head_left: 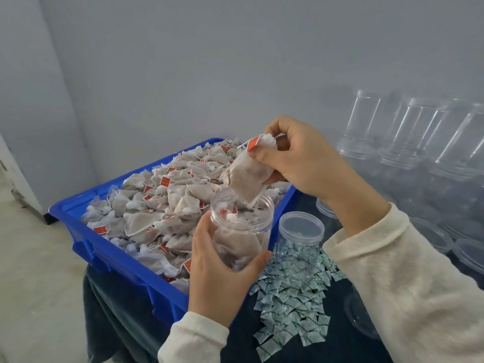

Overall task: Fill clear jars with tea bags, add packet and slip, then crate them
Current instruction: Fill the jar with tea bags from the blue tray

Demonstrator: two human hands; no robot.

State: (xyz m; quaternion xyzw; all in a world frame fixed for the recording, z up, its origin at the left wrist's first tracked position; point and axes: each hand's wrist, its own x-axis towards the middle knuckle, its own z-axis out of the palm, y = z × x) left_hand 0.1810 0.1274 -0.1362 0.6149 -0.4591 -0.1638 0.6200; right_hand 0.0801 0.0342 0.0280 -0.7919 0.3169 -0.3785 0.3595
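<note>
Filling: a person lowers a tea bag (245,176) into a clear jar (241,229) over a blue bin (125,260) heaped with more bags.
Right hand: the right hand (301,158) pinches the bag by its gathered top, just beside the red tag (253,144), so the body hangs free and its lower corner meets the jar's mouth first.
Left hand: the left hand (222,279) wraps the jar's lower wall, thumb on the near side, lifting it off the table and tipping its mouth toward the incoming bag.
Jar: open, lidless and already holding several bags; it looks partly full, with room near the top.
Supply: the bin sits right behind the jar, seemingly to keep each reach short.
Packets: small white-and-green packets (290,297) lie scattered on the dark cloth (112,310) just right of the jar, around a second jar (298,237) holding more, ready for the next step.
Empties: clear jars (408,132) stand mouth-down along the wall.
Slip and crate: neither can be made out.
</note>
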